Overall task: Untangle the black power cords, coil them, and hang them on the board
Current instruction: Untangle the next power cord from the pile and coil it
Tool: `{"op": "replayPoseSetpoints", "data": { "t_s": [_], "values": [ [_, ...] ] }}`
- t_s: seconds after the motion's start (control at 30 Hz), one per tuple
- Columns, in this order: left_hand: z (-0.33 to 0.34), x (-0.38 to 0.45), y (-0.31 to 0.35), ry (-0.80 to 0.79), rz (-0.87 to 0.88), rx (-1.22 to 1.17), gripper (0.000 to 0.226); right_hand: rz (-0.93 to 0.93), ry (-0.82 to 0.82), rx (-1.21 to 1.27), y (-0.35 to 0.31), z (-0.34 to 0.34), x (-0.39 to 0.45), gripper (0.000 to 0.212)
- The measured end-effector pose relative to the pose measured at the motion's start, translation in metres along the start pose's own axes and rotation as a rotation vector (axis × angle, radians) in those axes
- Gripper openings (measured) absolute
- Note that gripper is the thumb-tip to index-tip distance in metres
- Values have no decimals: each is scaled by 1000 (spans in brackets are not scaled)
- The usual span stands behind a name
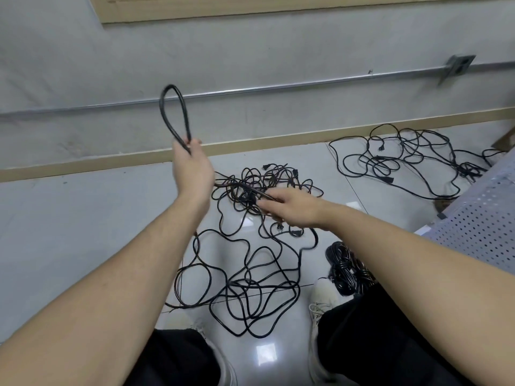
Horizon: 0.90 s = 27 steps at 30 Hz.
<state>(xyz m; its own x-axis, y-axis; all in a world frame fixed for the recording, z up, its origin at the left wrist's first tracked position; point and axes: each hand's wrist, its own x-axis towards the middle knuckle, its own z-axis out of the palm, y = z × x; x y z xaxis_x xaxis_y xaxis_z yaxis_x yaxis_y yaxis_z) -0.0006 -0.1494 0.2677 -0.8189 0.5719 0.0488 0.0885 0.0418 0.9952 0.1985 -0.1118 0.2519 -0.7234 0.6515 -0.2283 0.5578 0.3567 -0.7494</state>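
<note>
Black cord loop [175, 115] in left hand [192, 168] grip, right hand [289, 207] pinching cord.

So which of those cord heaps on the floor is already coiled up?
The small tight bundle beside the person's right shoe; the heap under the hands and the one by the wall sprawl loose.

Both forearms are bare from the lower frame edge to the wrists, with no sleeves, watch or bands showing. The left hand [192, 169] and right hand [289, 207] are bare too, without gloves or rings. The person wears loose black fabric trousers [370, 338], seen over 2 legs at the near edge. On the feet are 2 off-white lace-up sneakers: the right sneaker [323, 299] shows pale laces and a rounded toe, while only a pale strip of the left sneaker [227, 366] shows beside the left trouser leg.
</note>
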Motion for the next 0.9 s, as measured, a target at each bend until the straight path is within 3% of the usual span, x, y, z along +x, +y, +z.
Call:
{"op": "replayPoseSetpoints", "data": {
  "t_s": [0.1, 0.2, 0.37, 0.47, 0.57, 0.7, 0.8, 0.9],
  "values": [
    [-22, 21, -10, -58, 57, 244, 16, 26, 64, 103, 19, -14, -4, 24],
    [-21, 4, -14, -311, 83, 503, 45, -32, 125, 243, 21, -25, -3, 11],
    [0, -34, -1, -676, 161, 608, 71, -54, 194, 449, 4, -24, -3, 7],
    [8, -43, -11, -809, 239, 680, 56, -50, 361, 495, 5, -23, 0, 12],
    [13, -39, -24, -749, 268, 697, 28, -39, 427, 458, 4, -22, 3, 14],
    [14, -38, -25, -719, 211, 598, 20, 40, 492, 588, 8, -31, 9, 42],
    [11, -42, -22, -778, 141, 532, 14, 0, 445, 793, 14, -34, 9, 33],
    [13, -50, -18, -904, 134, 505, 26, -94, 596, 813, 12, -34, 8, 26]
  ]
}}
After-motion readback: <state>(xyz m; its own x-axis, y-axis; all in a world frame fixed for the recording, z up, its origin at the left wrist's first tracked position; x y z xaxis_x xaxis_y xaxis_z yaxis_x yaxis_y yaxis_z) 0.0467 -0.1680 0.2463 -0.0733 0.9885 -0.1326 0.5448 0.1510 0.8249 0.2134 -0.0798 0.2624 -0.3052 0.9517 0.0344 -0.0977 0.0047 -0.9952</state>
